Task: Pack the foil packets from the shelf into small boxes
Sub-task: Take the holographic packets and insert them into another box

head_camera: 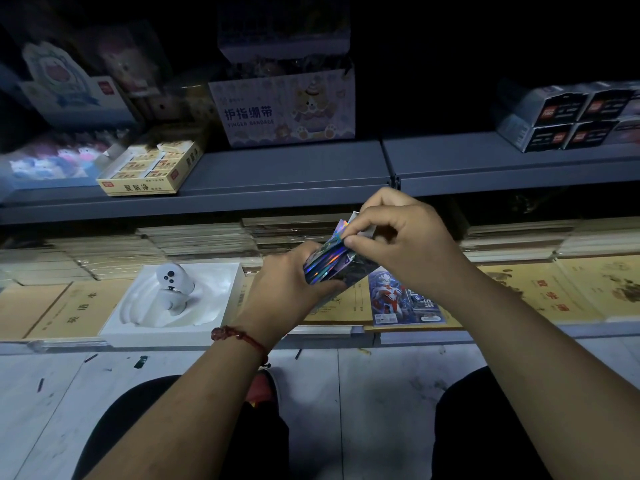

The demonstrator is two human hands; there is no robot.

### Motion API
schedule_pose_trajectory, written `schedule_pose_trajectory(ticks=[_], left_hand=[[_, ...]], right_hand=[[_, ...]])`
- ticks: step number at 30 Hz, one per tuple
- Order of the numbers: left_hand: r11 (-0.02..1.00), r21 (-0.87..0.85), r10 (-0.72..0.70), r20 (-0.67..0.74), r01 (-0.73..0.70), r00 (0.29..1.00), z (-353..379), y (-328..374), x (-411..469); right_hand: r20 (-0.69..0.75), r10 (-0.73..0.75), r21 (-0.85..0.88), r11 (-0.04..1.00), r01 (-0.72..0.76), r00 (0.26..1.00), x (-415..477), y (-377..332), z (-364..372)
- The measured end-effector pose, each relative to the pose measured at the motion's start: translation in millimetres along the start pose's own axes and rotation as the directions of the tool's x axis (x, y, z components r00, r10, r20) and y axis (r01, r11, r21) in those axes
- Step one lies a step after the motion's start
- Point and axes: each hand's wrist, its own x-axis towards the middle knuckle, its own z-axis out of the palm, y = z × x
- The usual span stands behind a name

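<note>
My left hand point(280, 289) grips a small shiny holographic box point(329, 265) from below, over the lower shelf. My right hand point(398, 237) pinches the box's top end, where a white flap and foil edges point(351, 223) stick out between thumb and forefinger. Whether packets are inside the box is hidden by my fingers. A blue foil packet point(398, 299) with a red and silver figure lies flat on the lower shelf, just below my right wrist.
Stacks of tan notebooks point(554, 292) cover the lower shelf. A white tray holding a white controller point(173, 299) sits to the left. On the upper grey shelf point(294, 168) stand a yellow eraser box point(149, 171), a finger bandage carton point(284, 109) and dark small boxes point(568, 116).
</note>
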Motion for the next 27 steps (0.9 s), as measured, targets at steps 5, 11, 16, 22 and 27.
schedule_pose_trajectory(ticks=[5, 11, 16, 22, 27], left_hand=[[1.0, 0.005, 0.007, -0.01, -0.007, 1.0, -1, 0, 0], [1.0, -0.005, -0.013, -0.008, 0.013, 1.0, -2, 0, 0], [1.0, -0.025, -0.018, -0.017, 0.018, 1.0, -5, 0, 0], [0.998, -0.054, -0.031, -0.024, 0.03, 0.999, -4, 3, 0], [0.999, -0.031, -0.032, -0.008, 0.031, 0.999, -3, 4, -2]], right_hand=[[-0.014, 0.036, 0.082, 0.996, -0.035, 0.999, 0, -1, -2], [-0.075, 0.1, 0.288, 0.955, -0.075, 0.992, 4, 5, -3], [-0.212, 0.165, 0.431, 0.9, -0.059, 0.963, 4, 5, -4], [-0.239, 0.294, 0.508, 0.85, -0.139, 0.926, 4, -1, 6], [-0.133, 0.275, 0.3, 0.927, -0.226, 0.952, 0, -3, 17]])
